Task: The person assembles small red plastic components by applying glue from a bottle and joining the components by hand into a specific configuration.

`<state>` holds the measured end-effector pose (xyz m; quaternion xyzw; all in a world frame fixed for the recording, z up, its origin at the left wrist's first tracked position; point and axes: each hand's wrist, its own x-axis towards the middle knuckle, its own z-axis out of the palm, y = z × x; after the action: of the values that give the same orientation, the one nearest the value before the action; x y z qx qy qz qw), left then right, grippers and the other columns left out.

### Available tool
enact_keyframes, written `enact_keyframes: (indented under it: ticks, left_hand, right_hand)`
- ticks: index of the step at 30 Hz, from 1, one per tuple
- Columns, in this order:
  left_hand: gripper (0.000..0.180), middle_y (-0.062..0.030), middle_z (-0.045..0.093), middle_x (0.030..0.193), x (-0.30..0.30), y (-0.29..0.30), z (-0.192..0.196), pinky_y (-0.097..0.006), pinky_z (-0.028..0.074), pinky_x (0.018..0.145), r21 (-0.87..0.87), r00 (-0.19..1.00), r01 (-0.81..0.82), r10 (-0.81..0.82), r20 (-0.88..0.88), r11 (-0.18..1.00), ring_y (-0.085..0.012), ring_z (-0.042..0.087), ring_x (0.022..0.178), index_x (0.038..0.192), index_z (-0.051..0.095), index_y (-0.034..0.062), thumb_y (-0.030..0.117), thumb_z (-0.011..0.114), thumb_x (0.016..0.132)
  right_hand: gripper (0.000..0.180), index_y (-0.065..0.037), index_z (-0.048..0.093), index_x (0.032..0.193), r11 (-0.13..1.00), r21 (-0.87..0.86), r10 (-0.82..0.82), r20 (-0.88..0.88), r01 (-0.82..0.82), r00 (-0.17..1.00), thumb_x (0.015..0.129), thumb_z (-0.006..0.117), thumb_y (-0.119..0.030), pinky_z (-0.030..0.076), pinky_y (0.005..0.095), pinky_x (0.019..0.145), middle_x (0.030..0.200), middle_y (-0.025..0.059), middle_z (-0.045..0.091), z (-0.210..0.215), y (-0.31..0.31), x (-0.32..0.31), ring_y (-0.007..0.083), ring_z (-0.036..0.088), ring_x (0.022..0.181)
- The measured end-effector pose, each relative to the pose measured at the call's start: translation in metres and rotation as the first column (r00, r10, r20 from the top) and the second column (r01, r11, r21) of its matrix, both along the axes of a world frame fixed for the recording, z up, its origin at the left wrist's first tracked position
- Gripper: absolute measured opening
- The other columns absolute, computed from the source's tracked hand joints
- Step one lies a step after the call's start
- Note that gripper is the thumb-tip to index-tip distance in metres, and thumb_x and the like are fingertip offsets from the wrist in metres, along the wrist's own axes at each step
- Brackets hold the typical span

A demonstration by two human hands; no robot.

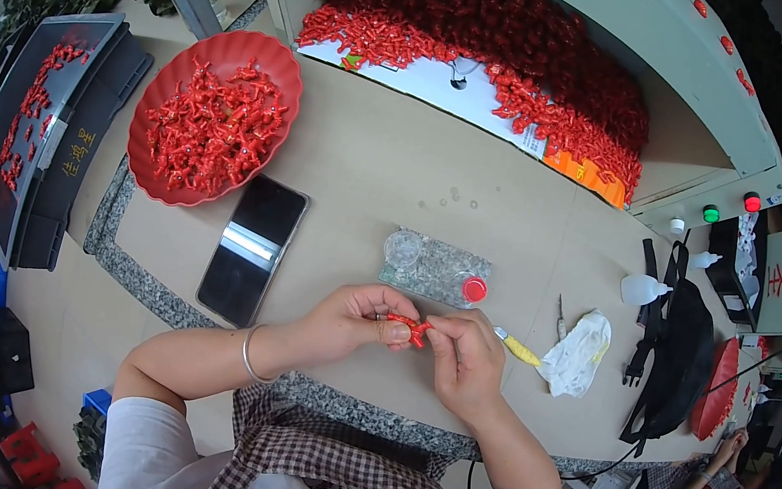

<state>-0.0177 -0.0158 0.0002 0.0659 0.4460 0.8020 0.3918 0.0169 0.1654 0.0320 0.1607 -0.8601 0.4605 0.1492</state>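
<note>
Glossy red, with stubby branching limbs: a small piece (418,332), held over the smooth beige table (352,168) near its speckled stone edge (337,402). Pinched at one end by thumb and fingers of the left hand (354,320), nipped at the other by the fingertips of the right hand (470,360). Just beyond, a rough grey stone block (439,262) bearing a clear round dish (403,247) and a red cap (474,289). To the left, a flat glassy black phone (254,249) beside a fluted red bowl (184,197), heaped with shiny knobbly pieces (217,122). To the right, a crumpled white cloth (579,354).
</note>
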Motion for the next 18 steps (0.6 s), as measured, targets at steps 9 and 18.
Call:
enact_keyframes:
  ticks: [9,18]
  left_hand:
    - [0.017,-0.0054,0.06,0.089,-0.0003,-0.0002,-0.0022,-0.024,0.046,0.074,0.028,1.0,0.002,-0.002,0.008,1.0,-0.0104,0.055,0.079,0.102,0.055,0.0009,0.006,0.056,0.086]
    - [0.017,-0.0056,0.06,0.089,-0.0008,0.0017,-0.0018,-0.024,0.046,0.074,0.036,1.0,-0.001,0.002,-0.026,0.999,-0.0103,0.055,0.079,0.101,0.055,0.0008,0.007,0.056,0.086]
  right_hand:
    - [0.011,-0.002,0.056,0.086,1.0,0.006,0.018,-0.007,-0.018,1.0,0.076,0.06,0.002,0.044,0.0301,0.056,0.074,0.0103,0.058,0.0003,0.0001,-0.0003,0.0232,0.055,0.063]
    - [0.01,-0.002,0.057,0.086,1.0,0.023,0.007,-0.027,-0.006,1.0,0.077,0.06,0.0,0.044,0.0308,0.057,0.075,0.0103,0.058,-0.0011,0.001,0.0002,0.0234,0.055,0.065]
